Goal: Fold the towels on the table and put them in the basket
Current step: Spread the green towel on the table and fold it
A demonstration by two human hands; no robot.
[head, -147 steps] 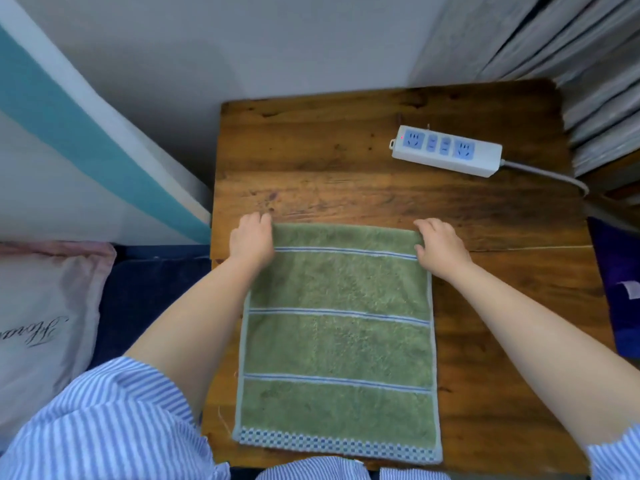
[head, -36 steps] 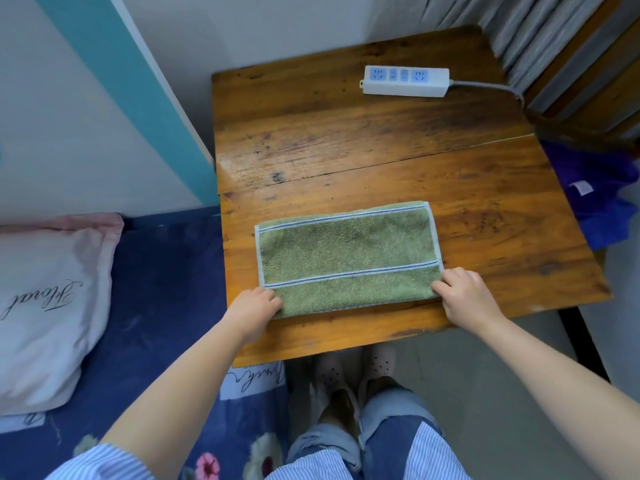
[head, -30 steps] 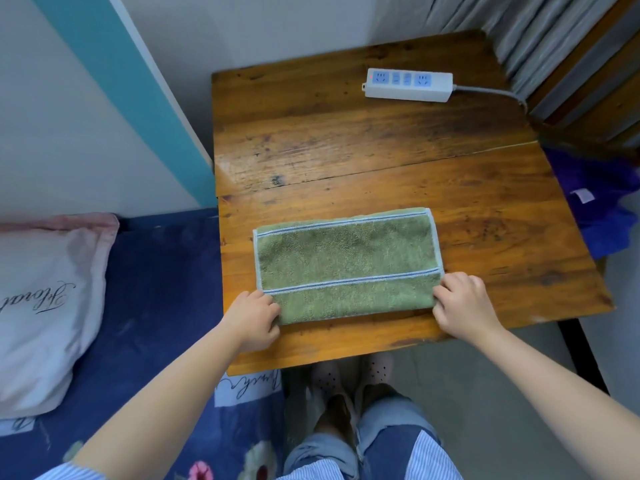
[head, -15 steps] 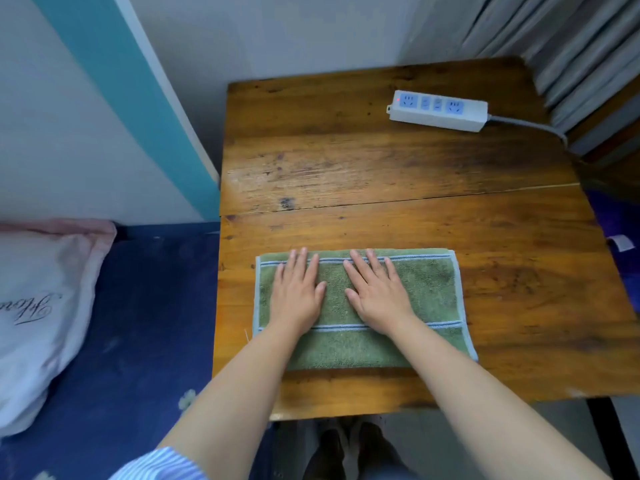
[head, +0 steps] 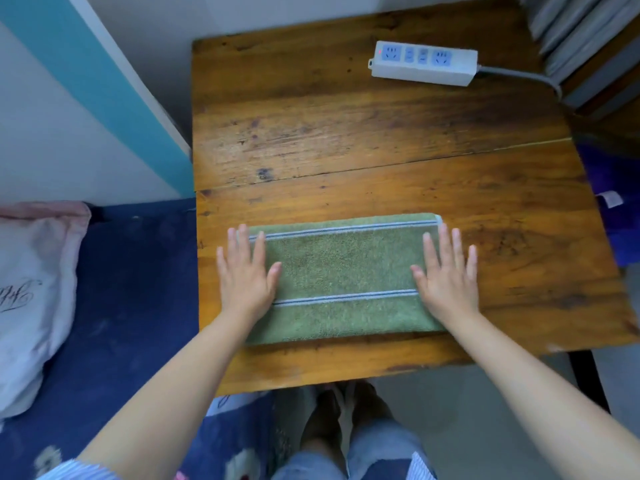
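A green towel (head: 343,275) with blue stripes lies folded into a long strip near the front of the wooden table (head: 346,140). My left hand (head: 246,271) presses flat on the towel's left end, fingers straight and spread. My right hand (head: 446,271) presses flat on the right end in the same way. No basket is in view.
A white power strip (head: 424,62) with a grey cable sits at the table's back right. A bed with blue sheet (head: 114,306) and pale pillow (head: 31,289) lies to the left. Purple fabric (head: 620,223) hangs off the right side. My feet (head: 339,417) stand below the front edge.
The towel was folded in half toward me. My hands then lay flat at its middle and have slid apart to its two ends.
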